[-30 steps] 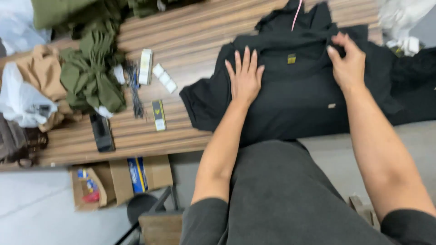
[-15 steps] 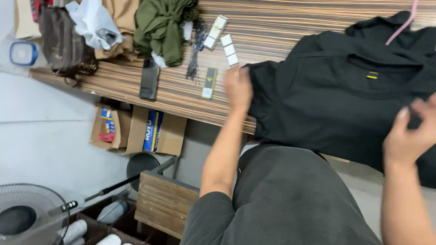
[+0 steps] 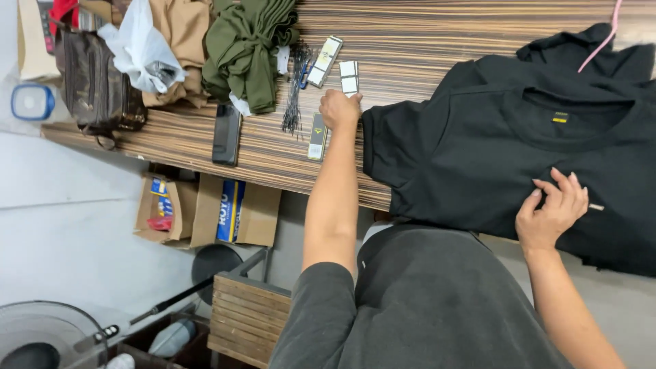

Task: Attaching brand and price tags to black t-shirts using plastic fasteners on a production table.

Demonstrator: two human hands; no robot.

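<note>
A black t-shirt (image 3: 478, 164) lies flat on the striped wooden table (image 3: 424, 41), its neck label facing up. My right hand (image 3: 552, 208) rests on the shirt's lower part, fingers pinching a small white tag sticking out to the right. My left hand (image 3: 339, 108) reaches left of the shirt and touches the white paper tags (image 3: 348, 75) on the table; whether it grips one is hidden. A dark tag (image 3: 316, 137) lies just left of that hand, beside a bundle of black tag strings (image 3: 295, 96).
Olive green folded clothes (image 3: 249, 48), tan garments, a white plastic bag (image 3: 140, 51), a brown bag (image 3: 92, 82) and a black phone (image 3: 226, 133) crowd the table's left end. Open cardboard boxes (image 3: 205, 212), a wooden stool (image 3: 249, 318) and a fan stand below.
My left hand left the shirt and moved left to the paper tags. My right hand moved from the collar down to the shirt's lower part. The view swung left.
</note>
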